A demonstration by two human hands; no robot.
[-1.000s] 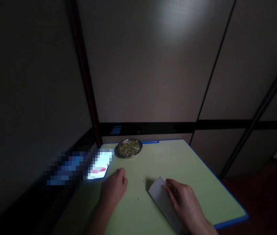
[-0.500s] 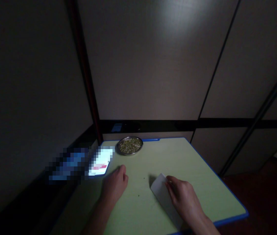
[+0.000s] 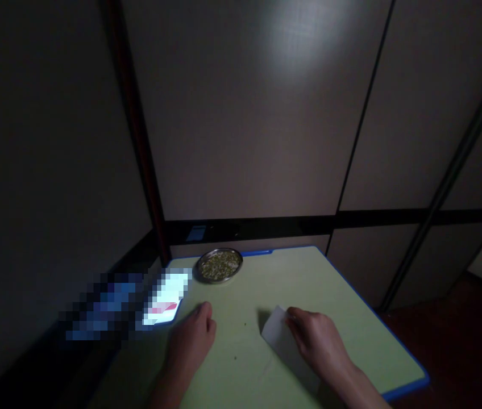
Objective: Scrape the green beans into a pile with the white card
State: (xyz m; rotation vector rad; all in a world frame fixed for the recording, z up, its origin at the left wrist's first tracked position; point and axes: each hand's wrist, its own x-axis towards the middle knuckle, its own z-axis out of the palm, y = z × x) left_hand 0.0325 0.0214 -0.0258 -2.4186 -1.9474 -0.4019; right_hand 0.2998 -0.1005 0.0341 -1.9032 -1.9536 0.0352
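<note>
My left hand [image 3: 190, 339] rests as a closed fist on the pale green table [image 3: 292, 278]. Its curled fingers hide whatever may be inside. In my right hand [image 3: 318, 343], thumb and fingers pinch the upper right edge of a white paper-like sheet [image 3: 281, 335], which lies slanted over the table and casts a shadow on its left. The hand and wrist cover much of the sheet's right side. Two dark specks, one of them a small crumb [image 3: 235, 358], lie between the hands. Beyond the left fist stands a round metal dish [image 3: 198, 274] with greenish and pale grains [image 3: 220, 265] spread in it.
A bright, pixelated screen [image 3: 166, 298] lies at the table's left edge, beside a dark reflective panel [image 3: 104, 309]. Cabinet doors [image 3: 245, 125] rise right behind the table. A blue rim [image 3: 407, 387] borders the tabletop, and dark floor shows at right.
The camera view has shifted slightly, so the table appears lower and further left. The right hand still grips the white sheet, whose angle has changed a little. The left fist stays on the table.
</note>
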